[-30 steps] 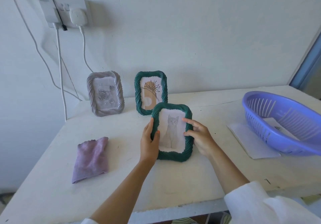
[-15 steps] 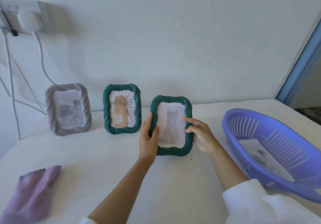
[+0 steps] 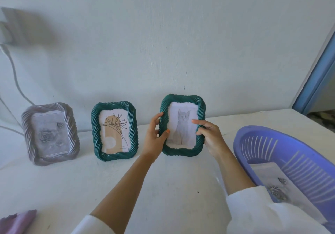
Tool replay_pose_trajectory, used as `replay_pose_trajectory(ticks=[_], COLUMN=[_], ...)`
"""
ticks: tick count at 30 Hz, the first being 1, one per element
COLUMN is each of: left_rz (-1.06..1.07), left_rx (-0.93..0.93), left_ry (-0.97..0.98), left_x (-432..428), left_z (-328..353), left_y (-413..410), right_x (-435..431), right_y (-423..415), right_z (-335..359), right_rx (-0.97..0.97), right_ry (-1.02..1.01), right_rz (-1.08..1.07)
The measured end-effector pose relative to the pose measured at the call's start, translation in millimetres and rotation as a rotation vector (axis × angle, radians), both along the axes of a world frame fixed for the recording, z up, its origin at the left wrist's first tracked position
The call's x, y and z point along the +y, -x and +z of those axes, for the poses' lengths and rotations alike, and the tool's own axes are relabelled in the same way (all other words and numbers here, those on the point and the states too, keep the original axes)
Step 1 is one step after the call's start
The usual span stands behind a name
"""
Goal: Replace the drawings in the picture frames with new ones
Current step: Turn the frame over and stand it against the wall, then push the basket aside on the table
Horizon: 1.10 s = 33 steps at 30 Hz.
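A green twisted-rim frame with a cat drawing (image 3: 182, 125) stands upright near the wall at the back of the white table (image 3: 172, 188). My left hand (image 3: 154, 135) grips its left edge, thumb on the front. My right hand (image 3: 208, 134) grips its right edge, with a finger lying across the drawing. To its left stands a second green frame with a plant drawing (image 3: 115, 131). A grey frame with a rose drawing (image 3: 50, 133) stands further left.
A purple plastic basket (image 3: 293, 163) sits at the right and holds a loose sheet with rose drawings (image 3: 277, 188). A mauve cloth (image 3: 20, 221) lies at the lower left corner. White cables (image 3: 12, 74) hang down the wall at left. A blue door frame (image 3: 315, 81) is at right.
Both hands carried the cat frame away from me, from the table's middle to the back beside the plant frame. The view shifted right.
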<state>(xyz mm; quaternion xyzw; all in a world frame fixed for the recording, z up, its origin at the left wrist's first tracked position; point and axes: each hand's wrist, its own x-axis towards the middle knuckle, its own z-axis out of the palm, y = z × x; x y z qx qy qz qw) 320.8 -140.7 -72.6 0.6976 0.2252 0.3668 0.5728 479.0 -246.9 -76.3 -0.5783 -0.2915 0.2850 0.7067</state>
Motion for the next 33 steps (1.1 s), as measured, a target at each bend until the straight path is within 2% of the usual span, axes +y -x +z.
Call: replay_pose_trajectory(ticks=[6, 24, 33], left_rz=[0.039, 0.050, 0.099], left_rx=[0.069, 0.132, 0.220], left_ry=[-0.043, -0.112, -0.119], left_x=[19.4, 19.6, 8.7], left_z=[-14.9, -29.4, -31.4], left_y=[-14.4, -23.3, -9.4], right_x=[21.8, 18.0, -7.5], right_y=[-17.5, -14.0, 5.3], right_z=[-11.4, -19.9, -24.6], right_rx=[-0.083, -0.107, -0.002], right_ry=[0.051, 0.066, 0.006], right_rz=[-0.036, -0.063, -0.197])
